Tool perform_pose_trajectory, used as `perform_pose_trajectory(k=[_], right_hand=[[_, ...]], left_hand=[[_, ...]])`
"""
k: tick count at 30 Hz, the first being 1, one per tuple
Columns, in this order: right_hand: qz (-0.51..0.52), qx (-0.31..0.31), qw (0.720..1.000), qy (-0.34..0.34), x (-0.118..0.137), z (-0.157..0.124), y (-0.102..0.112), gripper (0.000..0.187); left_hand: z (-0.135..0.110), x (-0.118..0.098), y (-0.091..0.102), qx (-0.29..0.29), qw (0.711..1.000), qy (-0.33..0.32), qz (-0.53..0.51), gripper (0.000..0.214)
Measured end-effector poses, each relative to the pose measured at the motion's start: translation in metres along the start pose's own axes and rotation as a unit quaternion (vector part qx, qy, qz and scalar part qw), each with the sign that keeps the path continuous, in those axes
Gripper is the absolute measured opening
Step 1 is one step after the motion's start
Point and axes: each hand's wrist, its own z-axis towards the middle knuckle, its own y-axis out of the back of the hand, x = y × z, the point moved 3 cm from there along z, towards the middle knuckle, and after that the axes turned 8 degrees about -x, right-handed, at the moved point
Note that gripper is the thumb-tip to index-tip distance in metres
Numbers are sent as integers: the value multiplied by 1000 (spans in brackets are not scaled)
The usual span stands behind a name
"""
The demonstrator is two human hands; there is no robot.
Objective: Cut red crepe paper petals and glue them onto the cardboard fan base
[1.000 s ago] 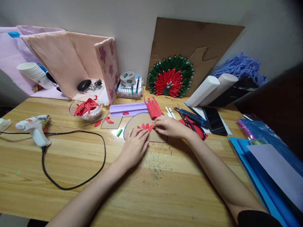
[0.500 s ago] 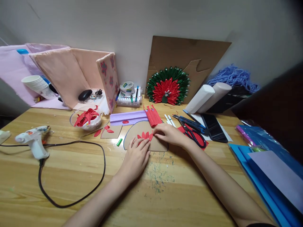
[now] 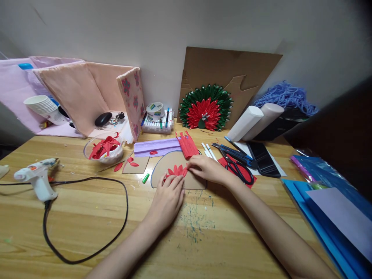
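A half-round piece of cardboard [image 3: 164,162] with a blue-lined edge lies flat on the table. Red paper petals [image 3: 176,169] fan out on it near its straight edge. My left hand [image 3: 167,195] rests on that edge, its fingers lying flat over the lower ends of the petals. From the right, my right hand [image 3: 208,169] reaches over the cardboard, thumb and forefinger pinched at the rightmost petal; its tip is partly hidden by the fingers. Just behind the right hand lies a fringed red crepe paper strip [image 3: 188,146], overlapping the cardboard's far edge.
A glue gun [image 3: 40,182] with a looping black cord lies left. Around the cardboard are a bowl of red scraps [image 3: 108,158], purple crepe paper [image 3: 162,145], a green marker cap [image 3: 145,178], white markers [image 3: 209,151] and scissors [image 3: 240,170]. A red-green peacock craft [image 3: 207,110] stands behind.
The view has tipped slightly, so everything sits a little lower. My left fingers have drawn closer together over the petals. My right hand keeps its pinch at nearly the same spot.
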Motion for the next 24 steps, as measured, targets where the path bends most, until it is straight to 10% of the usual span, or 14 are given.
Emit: perform_pose_trajectory(k=[24], right_hand=[[-36, 19, 995, 92, 24, -1, -5, 12]], left_hand=[[5, 25, 25, -111, 978, 165, -62, 25]])
